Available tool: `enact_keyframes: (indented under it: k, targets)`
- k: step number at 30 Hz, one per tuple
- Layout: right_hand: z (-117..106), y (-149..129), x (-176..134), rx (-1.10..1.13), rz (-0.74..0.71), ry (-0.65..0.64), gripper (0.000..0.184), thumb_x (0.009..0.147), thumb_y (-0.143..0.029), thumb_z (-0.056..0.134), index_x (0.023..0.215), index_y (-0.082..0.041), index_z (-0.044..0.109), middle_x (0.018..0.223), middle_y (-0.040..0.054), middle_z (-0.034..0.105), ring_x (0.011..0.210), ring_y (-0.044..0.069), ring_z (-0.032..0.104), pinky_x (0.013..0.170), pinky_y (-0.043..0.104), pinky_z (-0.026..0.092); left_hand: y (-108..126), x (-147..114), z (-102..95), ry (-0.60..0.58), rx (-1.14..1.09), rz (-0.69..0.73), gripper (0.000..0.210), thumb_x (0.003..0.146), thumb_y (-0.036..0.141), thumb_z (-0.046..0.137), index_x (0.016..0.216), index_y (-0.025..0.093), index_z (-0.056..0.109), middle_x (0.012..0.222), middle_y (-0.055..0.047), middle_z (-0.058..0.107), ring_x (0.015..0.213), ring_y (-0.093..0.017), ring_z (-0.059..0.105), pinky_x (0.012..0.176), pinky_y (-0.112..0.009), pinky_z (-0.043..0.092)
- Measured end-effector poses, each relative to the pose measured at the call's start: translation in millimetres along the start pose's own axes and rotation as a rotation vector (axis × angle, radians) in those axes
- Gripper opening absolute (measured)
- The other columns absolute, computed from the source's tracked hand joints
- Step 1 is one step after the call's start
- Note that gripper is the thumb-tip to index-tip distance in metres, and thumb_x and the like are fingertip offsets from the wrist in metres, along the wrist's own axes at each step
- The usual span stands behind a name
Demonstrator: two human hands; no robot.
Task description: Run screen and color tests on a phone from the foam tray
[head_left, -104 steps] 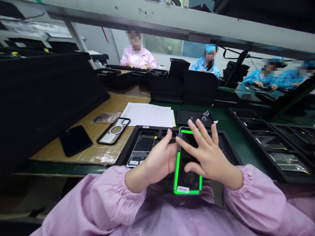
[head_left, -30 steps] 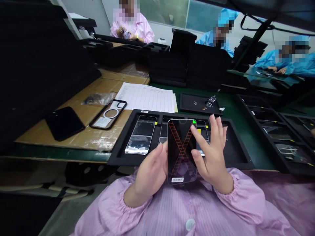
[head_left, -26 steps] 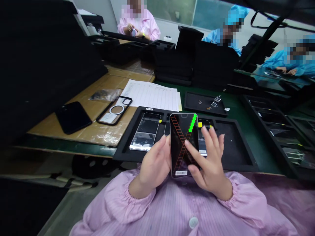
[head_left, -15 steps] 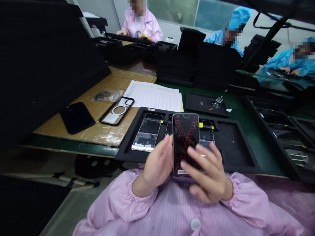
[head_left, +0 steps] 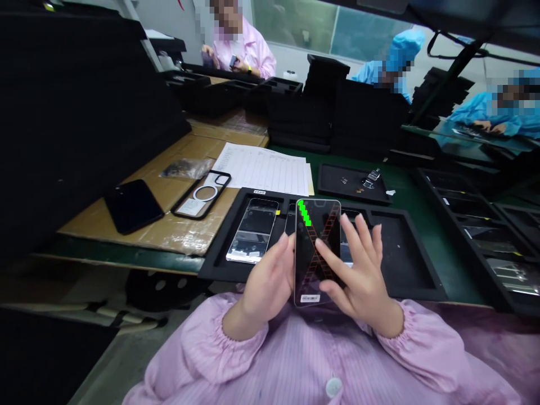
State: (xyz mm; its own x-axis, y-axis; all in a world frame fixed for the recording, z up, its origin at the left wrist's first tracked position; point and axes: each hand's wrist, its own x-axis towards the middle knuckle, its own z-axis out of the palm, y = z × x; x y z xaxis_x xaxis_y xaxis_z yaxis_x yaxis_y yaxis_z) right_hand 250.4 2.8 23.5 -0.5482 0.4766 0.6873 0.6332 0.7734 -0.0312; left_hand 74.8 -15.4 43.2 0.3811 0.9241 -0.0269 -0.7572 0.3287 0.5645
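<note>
A smartphone (head_left: 310,259) is held upright in front of my chest, gripped along its left side by my left hand (head_left: 270,278). Two crossing lines of small boxes show on its dark screen, and boxes at the upper left are filled green. A barcode label sticks near the screen's bottom edge. My right hand (head_left: 363,270) has its fingers spread, with the index fingertip at the screen just above the middle of the cross. Behind the phone lies a black tray (head_left: 215,264) with opened phone parts (head_left: 253,229) in its slots, partly hidden by the phone and my hands.
Left on the cardboard are a dark phone (head_left: 134,206), a clear black-edged phone case (head_left: 202,194) and a plastic bag (head_left: 185,167). Paper sheets (head_left: 265,166) lie behind the tray. A small parts tray (head_left: 333,191) and more phone trays (head_left: 459,247) stand right. Co-workers sit beyond.
My right index finger has moved onto the screen and the other fingers have lifted and spread. Green boxes have appeared along the upper left line. My left hand still holds the phone.
</note>
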Motion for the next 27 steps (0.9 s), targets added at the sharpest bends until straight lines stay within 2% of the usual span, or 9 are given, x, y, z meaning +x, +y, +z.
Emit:
enact_keyframes:
  k: [3,6,9,11,14,17,21,24,27]
  targets:
    - [-0.8,-2.3,-23.7,0.019,-0.047,0.049,0.047,0.107,-0.046,0.033,0.133,-0.019,0.061,0.153,0.0157,0.038,0.141,0.036,0.035,0.119,0.062,0.012,9.3,0.5,0.1,0.019,-0.027,0.032,0.058,0.099,0.048,0.038,0.149,0.019,0.041,0.133,-0.012,0.064,0.128,-0.031,0.055,0.112,-0.046,0.036]
    - [-1.5,-2.1,-42.8,0.032,-0.090,0.116,0.046,0.107,-0.046,0.034,0.125,-0.019,0.068,0.137,0.0134,0.057,0.134,0.032,0.046,0.121,0.056,0.016,16.7,0.0,-0.4,0.035,-0.066,0.056,0.058,0.100,0.048,0.036,0.150,0.020,0.039,0.132,-0.011,0.064,0.126,-0.031,0.057,0.111,-0.046,0.038]
    - [-3.7,1.1,-54.6,0.052,-0.130,0.172,0.047,0.107,-0.045,0.034,0.115,-0.018,0.072,0.123,0.0111,0.066,0.127,0.028,0.053,0.122,0.051,0.019,20.5,-0.7,-1.1,0.055,-0.099,0.068,0.057,0.100,0.048,0.036,0.151,0.021,0.037,0.132,-0.010,0.065,0.126,-0.031,0.058,0.110,-0.045,0.039]
    - [-6.2,4.1,-55.1,0.069,-0.176,0.206,0.050,0.107,-0.043,0.031,0.113,-0.017,0.073,0.120,0.0101,0.067,0.123,0.026,0.056,0.122,0.049,0.021,20.5,-0.9,-1.4,0.066,-0.105,0.073,0.057,0.100,0.047,0.036,0.151,0.021,0.037,0.132,-0.010,0.065,0.125,-0.031,0.058,0.110,-0.045,0.039]
    - [-10.0,9.1,-39.6,0.070,-0.165,0.237,0.044,0.107,-0.037,0.032,0.118,-0.017,0.069,0.135,0.0097,0.059,0.128,0.026,0.052,0.122,0.047,0.022,16.9,-0.8,-1.2,0.066,-0.096,0.067,0.057,0.099,0.047,0.037,0.151,0.021,0.037,0.133,-0.010,0.064,0.126,-0.031,0.057,0.111,-0.045,0.038]
    - [-10.9,15.5,-7.8,0.051,0.007,0.235,0.036,0.104,-0.033,0.039,0.127,-0.018,0.063,0.152,0.0106,0.041,0.140,0.033,0.038,0.120,0.054,0.021,10.4,-0.9,0.3,0.046,-0.059,0.040,0.059,0.098,0.048,0.040,0.151,0.021,0.037,0.134,-0.011,0.063,0.127,-0.032,0.056,0.112,-0.046,0.037]
    - [-5.2,26.8,29.6,0.012,0.152,0.163,0.041,0.105,-0.039,0.040,0.135,-0.018,0.057,0.161,0.0126,0.019,0.147,0.040,0.017,0.116,0.065,0.019,3.1,-2.2,3.5,0.031,-0.004,0.014,0.062,0.096,0.050,0.045,0.151,0.022,0.037,0.136,-0.012,0.062,0.129,-0.033,0.054,0.113,-0.048,0.035]
    - [0.7,30.7,36.9,-0.007,0.163,0.114,0.044,0.106,-0.042,0.037,0.140,-0.019,0.053,0.163,0.0122,0.011,0.148,0.041,0.010,0.115,0.068,0.015,1.4,-3.7,4.8,0.011,0.001,0.016,0.064,0.095,0.052,0.047,0.151,0.022,0.038,0.137,-0.012,0.061,0.130,-0.033,0.053,0.114,-0.048,0.034]
    - [4.6,25.6,29.4,0.001,0.135,0.105,0.044,0.106,-0.043,0.034,0.140,-0.022,0.054,0.163,0.0103,0.011,0.148,0.039,0.011,0.116,0.067,0.013,2.5,-4.7,3.4,0.001,-0.005,0.021,0.064,0.095,0.052,0.047,0.151,0.021,0.038,0.137,-0.012,0.061,0.131,-0.033,0.052,0.114,-0.047,0.033]
